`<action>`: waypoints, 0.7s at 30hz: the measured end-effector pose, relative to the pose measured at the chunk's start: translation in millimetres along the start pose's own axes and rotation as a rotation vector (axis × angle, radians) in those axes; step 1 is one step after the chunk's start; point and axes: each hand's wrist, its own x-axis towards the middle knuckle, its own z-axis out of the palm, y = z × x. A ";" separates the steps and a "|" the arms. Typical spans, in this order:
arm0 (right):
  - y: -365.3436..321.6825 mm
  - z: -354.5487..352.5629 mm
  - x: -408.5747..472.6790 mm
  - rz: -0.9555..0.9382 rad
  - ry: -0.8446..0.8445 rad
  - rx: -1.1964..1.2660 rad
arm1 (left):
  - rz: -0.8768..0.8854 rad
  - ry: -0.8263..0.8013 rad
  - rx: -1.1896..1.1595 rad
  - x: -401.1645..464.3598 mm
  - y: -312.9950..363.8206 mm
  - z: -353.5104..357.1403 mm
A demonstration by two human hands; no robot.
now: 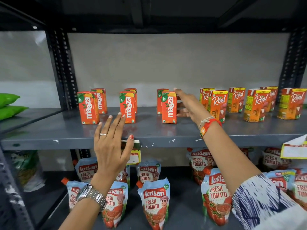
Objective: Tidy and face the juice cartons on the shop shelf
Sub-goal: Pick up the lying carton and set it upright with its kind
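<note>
Small orange Maaza cartons stand in three front-and-back pairs on the grey shelf (49, 136): a left pair (88, 107), a middle pair (127, 107) and a right pair (169, 107). Several Real litchi cartons (217, 105) stand further right, some turned at angles. My right hand (186, 105) reaches in beside the right front Maaza carton, fingers spread against its right side, not closed around it. My left hand (111, 140) hovers open at the shelf's front edge, fingertips just short of the middle front carton.
Kissan tomato ketchup pouches (154, 201) fill the shelf below. A price tag (135, 153) hangs from the shelf lip, and a paper label (294, 148) at the far right. Green packets (8, 105) lie on the neighbouring shelf at left. Dark slotted uprights (66, 72) frame the bay.
</note>
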 end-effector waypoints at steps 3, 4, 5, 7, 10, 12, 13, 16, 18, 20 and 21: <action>4.1 -6.2 -0.2 -0.069 0.009 -0.145 | -0.005 0.001 -0.006 -0.3 0.7 0.3; 6.7 -8.8 -1.0 -0.077 -0.004 -0.170 | -0.006 -0.002 -0.009 -0.5 0.6 0.4; 9.4 -11.5 -2.4 -0.079 -0.016 -0.185 | -0.006 -0.005 -0.011 -0.5 0.5 0.4; 15.1 -15.8 -3.8 -0.091 -0.033 -0.188 | -0.007 -0.006 -0.012 -0.6 0.3 0.3; 20.4 -18.1 -2.8 -0.110 -0.110 -0.190 | -0.007 -0.001 -0.017 -0.8 0.5 -0.1; 21.2 -16.1 -0.5 -0.094 -0.146 -0.205 | -0.002 0.008 -0.022 -0.8 0.7 -0.2; 21.1 -14.6 0.8 -0.090 -0.146 -0.203 | -0.002 0.009 -0.025 -0.7 0.9 -0.3; 18.8 -10.6 2.9 -0.077 -0.155 -0.141 | 0.002 0.009 -0.028 -0.5 0.9 -0.3; 18.1 -9.4 5.3 -0.057 -0.165 -0.113 | 0.001 0.008 -0.025 -0.6 0.6 0.1; 18.0 -9.0 8.3 -0.037 -0.179 -0.087 | -0.002 0.004 -0.022 -1.0 0.4 0.3; 17.7 -8.9 9.7 -0.030 -0.187 -0.078 | -0.003 0.004 -0.020 -0.9 0.1 0.4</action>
